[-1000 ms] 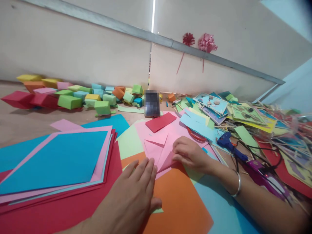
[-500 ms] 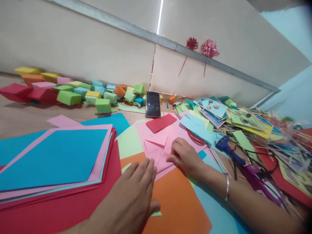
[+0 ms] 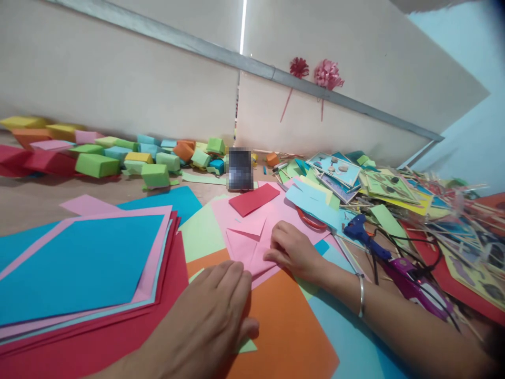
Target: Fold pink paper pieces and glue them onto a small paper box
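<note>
A pink sheet of paper [image 3: 248,247] with folded flaps lies in the middle, on top of other coloured sheets. My left hand [image 3: 216,300] rests palm down at its near left edge, with the fingers stretched out side by side and the thumb apart. On the right side of the pink paper is my right hand [image 3: 294,250], its fingers curled and the thumb and forefinger closed at the paper's edge. The fingertips partly hide that edge. Just beyond the folded paper lies a small red folded paper [image 3: 254,199].
Stacked coloured sheets [image 3: 87,263] lie at left, with several paper boxes [image 3: 97,165] behind. A phone [image 3: 240,168] leans near the wall. Right of my hands are a blue glue gun [image 3: 365,237] with a black cord, a purple device [image 3: 418,289] and piled craft cards [image 3: 335,168].
The view has turned slightly right, so things appear a little further left. My left hand stays at the near edge of the pink paper, and my right hand stays at its right side.
</note>
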`<state>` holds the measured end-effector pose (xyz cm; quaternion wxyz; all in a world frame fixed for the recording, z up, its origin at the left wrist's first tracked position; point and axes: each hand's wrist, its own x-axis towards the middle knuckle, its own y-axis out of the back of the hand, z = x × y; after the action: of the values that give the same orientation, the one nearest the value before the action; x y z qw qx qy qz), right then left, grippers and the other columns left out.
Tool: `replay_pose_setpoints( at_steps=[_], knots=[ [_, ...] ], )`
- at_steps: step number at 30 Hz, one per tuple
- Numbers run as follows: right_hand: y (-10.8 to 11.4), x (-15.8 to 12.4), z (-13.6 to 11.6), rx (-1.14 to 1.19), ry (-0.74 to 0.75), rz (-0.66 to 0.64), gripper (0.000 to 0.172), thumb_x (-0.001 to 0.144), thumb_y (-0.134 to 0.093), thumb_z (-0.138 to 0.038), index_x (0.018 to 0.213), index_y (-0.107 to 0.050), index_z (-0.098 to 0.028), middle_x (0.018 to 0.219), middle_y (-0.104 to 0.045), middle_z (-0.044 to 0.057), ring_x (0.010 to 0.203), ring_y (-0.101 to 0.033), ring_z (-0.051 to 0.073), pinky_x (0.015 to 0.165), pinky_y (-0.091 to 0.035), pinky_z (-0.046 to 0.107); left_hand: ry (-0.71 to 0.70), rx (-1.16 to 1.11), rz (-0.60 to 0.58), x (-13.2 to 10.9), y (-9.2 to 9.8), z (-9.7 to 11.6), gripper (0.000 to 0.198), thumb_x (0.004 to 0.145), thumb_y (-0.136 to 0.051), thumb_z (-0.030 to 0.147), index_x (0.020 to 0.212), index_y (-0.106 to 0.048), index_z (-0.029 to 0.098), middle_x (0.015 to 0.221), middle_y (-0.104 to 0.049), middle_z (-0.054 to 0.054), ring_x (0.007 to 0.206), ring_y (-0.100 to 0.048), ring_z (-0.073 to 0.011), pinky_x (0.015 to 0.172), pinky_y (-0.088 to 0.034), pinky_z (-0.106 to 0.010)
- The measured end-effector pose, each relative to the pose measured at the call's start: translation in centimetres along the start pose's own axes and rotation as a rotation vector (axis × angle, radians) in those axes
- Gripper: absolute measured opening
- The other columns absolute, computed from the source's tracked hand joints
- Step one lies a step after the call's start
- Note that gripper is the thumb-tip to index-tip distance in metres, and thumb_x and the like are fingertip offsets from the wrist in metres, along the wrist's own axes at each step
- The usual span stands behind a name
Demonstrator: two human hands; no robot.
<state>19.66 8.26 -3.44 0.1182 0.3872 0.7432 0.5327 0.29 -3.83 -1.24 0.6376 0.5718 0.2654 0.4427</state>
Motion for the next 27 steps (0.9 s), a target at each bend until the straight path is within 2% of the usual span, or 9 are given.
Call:
replay_pose_setpoints(
  at_steps=[3, 8, 12, 15, 18, 21, 24, 26, 27],
  knots=[
    [0.0, 0.0, 0.0, 0.001, 0.005, 0.003, 0.031, 0.083, -0.072, -0.028, 0.068, -0.046, -0.019, 0.077, -0.047, -0.001, 0.073, -0.044, 0.014, 0.063, -0.035, 0.027, 0.003, -0.018, 0.016, 0.1, -0.3, -0.1, 0.007, 0.086, -0.051, 0.017, 0.088, -0.058, 0.018, 0.085, -0.062, -0.006, 0.074, -0.054, -0.0197, 0.068, -0.045, -0.033],
    [-0.1, 0.0, 0.1, -0.001, -0.003, 0.005, 0.030, 0.083, -0.072, -0.027, 0.069, -0.048, -0.019, 0.079, -0.048, 0.000, 0.074, -0.045, 0.014, 0.064, -0.035, 0.027, -0.045, 0.085, -0.071, 0.5, -1.0, -0.5, 0.026, 0.085, -0.059, 0.024, 0.110, -0.062, 0.018, 0.093, -0.065, -0.008, 0.082, -0.057, -0.0239, 0.073, -0.045, -0.038],
    [-0.1, 0.1, -0.1, -0.027, -0.008, 0.000, 0.030, 0.084, -0.072, -0.027, 0.068, -0.047, -0.018, 0.078, -0.047, 0.000, 0.074, -0.044, 0.014, 0.063, -0.034, 0.027, -0.102, 0.167, -0.115, 0.6, -1.0, -0.6, 0.015, 0.086, -0.059, 0.027, 0.097, -0.067, 0.019, 0.093, -0.065, -0.008, 0.083, -0.056, -0.0270, 0.072, -0.043, -0.041],
    [-0.1, 0.1, -0.3, -0.037, -0.004, 0.001, 0.030, 0.085, -0.070, -0.025, 0.068, -0.047, -0.018, 0.078, -0.046, 0.000, 0.074, -0.044, 0.015, 0.064, -0.034, 0.027, -0.115, 0.144, -0.087, 0.5, -0.7, -0.5, 0.016, 0.086, -0.061, 0.027, 0.098, -0.068, 0.019, 0.093, -0.066, -0.008, 0.086, -0.056, -0.0268, 0.073, -0.043, -0.039],
    [-0.1, 0.1, -0.3, -0.030, -0.001, 0.000, 0.029, 0.085, -0.069, -0.024, 0.068, -0.046, -0.018, 0.078, -0.046, 0.000, 0.074, -0.044, 0.015, 0.064, -0.034, 0.027, -0.060, 0.067, -0.059, 0.6, -0.5, -0.5, 0.018, 0.087, -0.061, 0.028, 0.100, -0.068, 0.018, 0.093, -0.066, -0.007, 0.083, -0.057, -0.0232, 0.074, -0.043, -0.036],
    [0.0, 0.1, -0.4, -0.010, -0.007, -0.006, 0.030, 0.084, -0.070, -0.023, 0.068, -0.046, -0.019, 0.078, -0.046, 0.000, 0.074, -0.044, 0.015, 0.064, -0.034, 0.027, -0.070, 0.042, -0.052, 0.7, -0.7, -0.9, 0.020, 0.088, -0.060, 0.030, 0.101, -0.069, 0.018, 0.106, -0.067, -0.009, 0.082, -0.059, -0.0224, 0.072, -0.042, -0.036],
    [0.1, 0.0, -0.6, 0.019, -0.030, 0.001, 0.029, 0.084, -0.071, -0.022, 0.070, -0.046, -0.019, 0.079, -0.047, 0.000, 0.075, -0.044, 0.015, 0.065, -0.036, 0.027, -0.179, 0.097, -0.072, 0.7, -1.0, -1.4, 0.013, 0.086, -0.063, 0.030, 0.091, -0.073, 0.023, 0.125, -0.065, -0.010, 0.096, -0.061, -0.0286, 0.076, -0.041, -0.040],
    [0.2, 0.0, -0.6, 0.038, -0.046, 0.011, 0.027, 0.083, -0.071, -0.021, 0.071, -0.047, -0.019, 0.081, -0.048, 0.000, 0.076, -0.045, 0.015, 0.066, -0.037, 0.028, -0.214, 0.143, -0.094, 0.8, -1.1, -1.5, 0.011, 0.084, -0.065, 0.030, 0.086, -0.075, 0.026, 0.131, -0.063, -0.009, 0.103, -0.061, -0.0336, 0.078, -0.041, -0.044],
    [0.2, 0.0, -0.7, 0.046, -0.050, 0.012, 0.026, 0.083, -0.071, -0.020, 0.072, -0.047, -0.019, 0.081, -0.049, 0.000, 0.076, -0.046, 0.015, 0.066, -0.037, 0.028, -0.206, 0.161, -0.098, 0.8, -1.2, -1.5, 0.013, 0.085, -0.064, 0.031, 0.089, -0.075, 0.026, 0.131, -0.063, -0.009, 0.103, -0.061, -0.0348, 0.078, -0.041, -0.045]
  ],
)
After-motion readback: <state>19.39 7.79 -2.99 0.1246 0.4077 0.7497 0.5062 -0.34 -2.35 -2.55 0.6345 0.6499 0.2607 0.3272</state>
